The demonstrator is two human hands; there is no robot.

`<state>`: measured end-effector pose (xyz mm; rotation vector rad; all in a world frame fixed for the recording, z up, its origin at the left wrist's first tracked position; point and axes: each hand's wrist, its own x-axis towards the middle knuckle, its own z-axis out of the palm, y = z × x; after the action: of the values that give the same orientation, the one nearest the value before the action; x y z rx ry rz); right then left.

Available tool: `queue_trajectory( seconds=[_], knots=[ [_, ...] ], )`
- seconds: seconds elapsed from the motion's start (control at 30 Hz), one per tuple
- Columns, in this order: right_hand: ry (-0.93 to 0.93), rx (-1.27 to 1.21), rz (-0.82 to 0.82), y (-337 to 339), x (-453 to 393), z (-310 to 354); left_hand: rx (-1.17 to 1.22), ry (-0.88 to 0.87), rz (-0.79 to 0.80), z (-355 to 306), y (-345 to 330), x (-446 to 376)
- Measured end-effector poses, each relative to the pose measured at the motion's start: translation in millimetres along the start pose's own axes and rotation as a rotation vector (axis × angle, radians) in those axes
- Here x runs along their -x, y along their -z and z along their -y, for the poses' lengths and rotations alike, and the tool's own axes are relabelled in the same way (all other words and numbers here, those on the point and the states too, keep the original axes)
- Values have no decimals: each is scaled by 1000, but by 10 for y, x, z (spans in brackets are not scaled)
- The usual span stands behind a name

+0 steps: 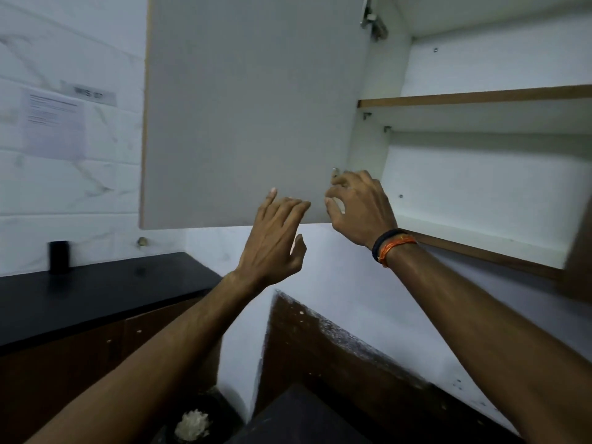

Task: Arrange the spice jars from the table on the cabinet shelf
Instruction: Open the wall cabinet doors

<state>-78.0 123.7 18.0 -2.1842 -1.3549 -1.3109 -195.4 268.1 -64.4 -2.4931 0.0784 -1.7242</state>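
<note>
No spice jar shows clearly in the head view. The wall cabinet stands open, its grey door [250, 107] swung out to the left. Inside, the upper shelf [480, 96] and the bottom shelf [474, 233] show nothing on them. My left hand [275, 238] is raised just below the door's lower edge, fingers spread and straight, holding nothing. My right hand [358, 206] is at the door's lower hinge corner, fingers loosely curled with nothing visible in them. It wears a black and orange wristband.
A black counter [96, 293] runs along the left wall over brown cabinets, with a dark cylindrical container [59, 256] at its back. A paper notice [53, 123] hangs on the tiled wall. A dark bin with crumpled paper [192, 424] sits low in the middle.
</note>
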Motion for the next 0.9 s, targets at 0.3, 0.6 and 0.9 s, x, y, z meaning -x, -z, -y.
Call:
queue_trajectory(
  seconds=[0.3, 0.6, 0.9],
  knots=[
    [-149, 371, -4, 724, 623, -1043, 269, -216, 130, -841, -889, -570],
    [-268, 647, -50, 1461, 1213, -1700, 746, -195, 219, -1981, -1361, -1025],
    [-504, 746, 135, 1797, 1544, -2031, 1466, 181, 499, -2994, -1479, -1330]
  ],
)
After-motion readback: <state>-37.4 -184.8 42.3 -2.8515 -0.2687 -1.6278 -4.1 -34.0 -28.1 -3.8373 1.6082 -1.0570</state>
